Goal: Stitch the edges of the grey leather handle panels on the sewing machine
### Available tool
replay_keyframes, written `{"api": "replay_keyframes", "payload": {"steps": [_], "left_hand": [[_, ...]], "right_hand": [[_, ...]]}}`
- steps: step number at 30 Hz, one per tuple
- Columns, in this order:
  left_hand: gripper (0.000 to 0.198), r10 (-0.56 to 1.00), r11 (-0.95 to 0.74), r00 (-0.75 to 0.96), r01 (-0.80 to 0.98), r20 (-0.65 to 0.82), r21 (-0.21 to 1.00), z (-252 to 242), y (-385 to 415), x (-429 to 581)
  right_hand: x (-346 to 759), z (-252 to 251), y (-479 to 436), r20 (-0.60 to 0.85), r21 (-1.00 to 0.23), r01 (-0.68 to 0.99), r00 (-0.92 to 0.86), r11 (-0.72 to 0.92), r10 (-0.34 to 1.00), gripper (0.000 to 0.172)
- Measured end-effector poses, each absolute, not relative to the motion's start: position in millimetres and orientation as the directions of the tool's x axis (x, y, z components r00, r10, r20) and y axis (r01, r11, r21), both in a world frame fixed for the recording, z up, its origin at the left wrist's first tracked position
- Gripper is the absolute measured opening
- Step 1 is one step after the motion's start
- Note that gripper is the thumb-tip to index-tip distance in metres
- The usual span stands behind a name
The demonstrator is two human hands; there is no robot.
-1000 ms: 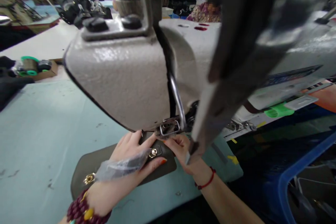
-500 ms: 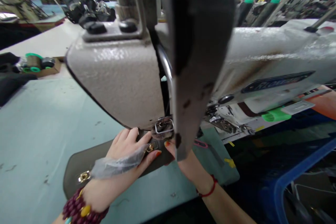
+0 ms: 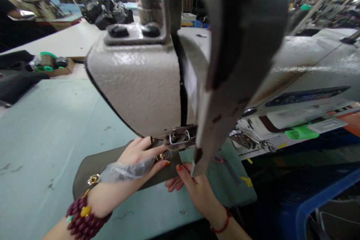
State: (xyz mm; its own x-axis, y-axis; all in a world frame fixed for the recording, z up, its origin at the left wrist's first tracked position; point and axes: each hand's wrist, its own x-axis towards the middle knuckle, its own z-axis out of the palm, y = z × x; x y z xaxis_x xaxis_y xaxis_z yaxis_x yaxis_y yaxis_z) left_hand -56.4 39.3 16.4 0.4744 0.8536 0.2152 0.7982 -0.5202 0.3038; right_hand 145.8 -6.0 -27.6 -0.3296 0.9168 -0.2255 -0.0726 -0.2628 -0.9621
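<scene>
Right hand (image 3: 197,191) has been pulled back a bit, panel (image 3: 98,163) edge pinched in its grip; left hand (image 3: 134,155) is laid spread on top (probably so nothing slips).

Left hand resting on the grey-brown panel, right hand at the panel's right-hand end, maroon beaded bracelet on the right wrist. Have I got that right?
The bracelet is on the wrong wrist: the head view shows the maroon beaded bracelet on the left one. The rest stands: left hand resting on the grey-brown panel, right hand at its right-hand end.
</scene>
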Motion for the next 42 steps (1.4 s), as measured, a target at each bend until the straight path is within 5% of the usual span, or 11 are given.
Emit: {"api": "replay_keyframes", "payload": {"steps": [18, 27, 35, 42], "left_hand": [[0.029, 0.832, -0.554, 0.51, 0.778, 0.218, 0.298, 14.1, 46.2, -61.5], [0.023, 0.805, -0.593, 0.516, 0.717, 0.292, 0.367, 14.6, 46.0, -68.0], [0.018, 0.897, -0.439, 0.405, 0.757, 0.18, 0.484, 0.3, 43.5, -76.5], [0.022, 0.803, -0.593, 0.547, 0.697, 0.234, 0.403, 26.7, 49.8, -59.3]], "right_hand": [[150.0, -26.6, -5.7, -0.202, -0.958, -0.142, -0.289, -0.25, 0.936, 0.05], [157.5, -25.3, -6.2, -0.133, -0.991, -0.012, -0.121, -0.135, 0.984, 0.039], [147.7, -25.7, -1.2, 0.035, -0.987, 0.143, -0.224, 0.069, 0.974, 0.039], [138.7, -30.8, -4.0, -0.079, -0.993, 0.105, -0.173, -0.061, 0.982, 0.05]]}}
